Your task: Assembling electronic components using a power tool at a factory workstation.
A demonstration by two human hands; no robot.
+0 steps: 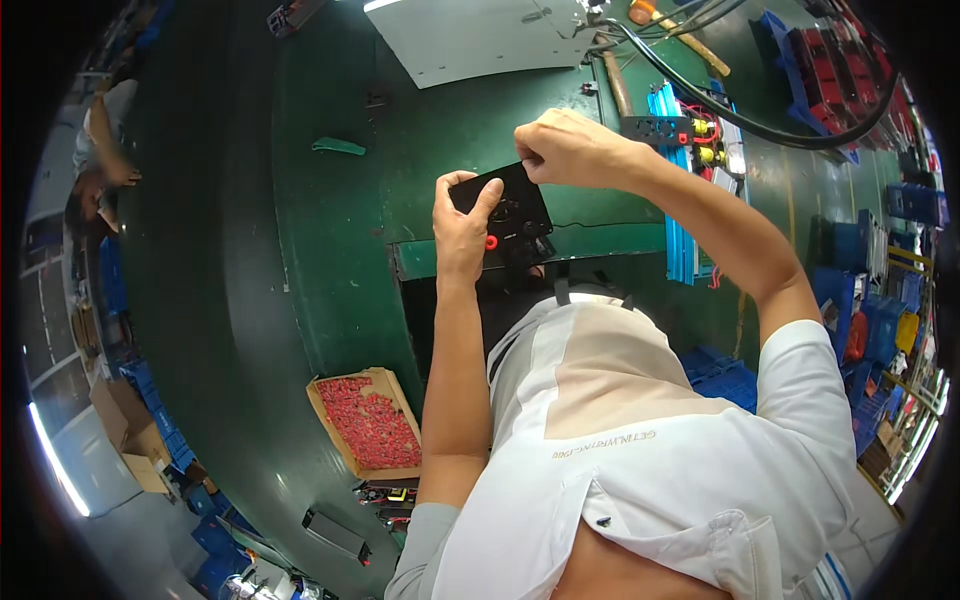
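A flat black panel (513, 205) with round cut-outs is tilted in front of my chest over the green bench. My left hand (463, 222) grips its left side, thumb lying across the face and fingers behind. A small red ring (491, 243) shows at the panel's lower left edge. Curled closed, my right hand (568, 147) meets the panel's upper right corner; whatever its fingers pinch is hidden.
On the green bench (340, 220) lie a green strip (338, 146) and a cardboard tray (412, 410) of small red parts. A grey metal sheet (480, 45) is at the far side. Blue-finned units (680, 245), a black cable (735, 115) and a mallet (690, 42) sit right.
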